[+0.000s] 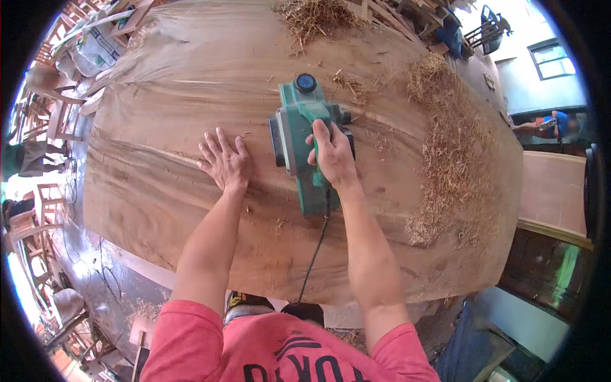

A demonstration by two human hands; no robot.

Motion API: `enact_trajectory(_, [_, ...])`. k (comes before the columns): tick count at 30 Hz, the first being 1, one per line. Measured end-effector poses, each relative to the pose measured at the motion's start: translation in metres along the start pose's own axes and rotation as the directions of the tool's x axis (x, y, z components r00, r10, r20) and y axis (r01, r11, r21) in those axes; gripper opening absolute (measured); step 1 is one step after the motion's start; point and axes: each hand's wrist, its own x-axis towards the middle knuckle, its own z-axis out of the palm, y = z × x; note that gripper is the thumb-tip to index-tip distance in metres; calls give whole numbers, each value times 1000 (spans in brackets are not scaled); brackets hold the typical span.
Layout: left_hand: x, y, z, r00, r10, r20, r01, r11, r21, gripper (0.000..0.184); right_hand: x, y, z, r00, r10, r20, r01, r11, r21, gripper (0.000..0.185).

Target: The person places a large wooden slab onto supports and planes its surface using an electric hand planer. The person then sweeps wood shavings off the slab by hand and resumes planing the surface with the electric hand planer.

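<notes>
A green electric planer [294, 137] rests on a broad wooden slab [172, 127], its front knob pointing away from me. My right hand [334, 155] is wrapped round the planer's rear handle. From the tool's back end a black cord [316, 248] runs down toward my body. My left hand [226, 162] lies flat on the slab to the left of the planer, fingers spread and holding nothing. The planer's underside is hidden against the wood.
Wood shavings [449, 153] lie in a long heap on the slab's right side, and another pile [312, 19] sits at its far edge. Wooden chairs [41, 204] stand along the left. A person [557, 125] is at the far right. Loose cables [105, 270] cross the floor.
</notes>
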Motion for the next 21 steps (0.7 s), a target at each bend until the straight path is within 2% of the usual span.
enact_trajectory(3, [-1, 0, -1, 1000, -2, 3, 2, 1000, 2, 68, -57, 17, -9, 997, 76, -8, -76, 996, 54, 35])
enact_trajectory(7, [-1, 5, -5, 1000, -22, 10, 22, 1000, 23, 67, -184, 52, -36, 998, 55, 22, -53, 994, -91, 33])
enact_trajectory(9, [-1, 6, -6, 999, -32, 14, 31, 999, 37, 67, -234, 83, -45, 998, 57, -26, -59, 991, -122, 35])
enact_trajectory(12, [-3, 7, -6, 999, -35, 26, 34, 999, 32, 67, -218, 69, -39, 997, 76, -27, -79, 984, -159, 37])
enact_trajectory(15, [-4, 4, -4, 999, -39, 24, 38, 999, 34, 67, -153, 45, -21, 996, 78, -52, -86, 981, -174, 38])
enact_trajectory(18, [3, 4, -1, 999, -29, 13, 28, 999, 46, 67, -61, 25, -1, 997, -38, -63, 27, 985, -172, 40])
enact_trajectory(20, [0, 2, 1, 1000, -10, -11, 11, 1000, 28, 67, 0, 14, 4, 987, -152, -43, 138, 964, -228, 49])
enact_trajectory(21, [-3, -1, 3, 1000, -5, -5, 5, 999, 33, 67, 23, 0, 7, 995, -98, -7, 94, 974, -204, 50])
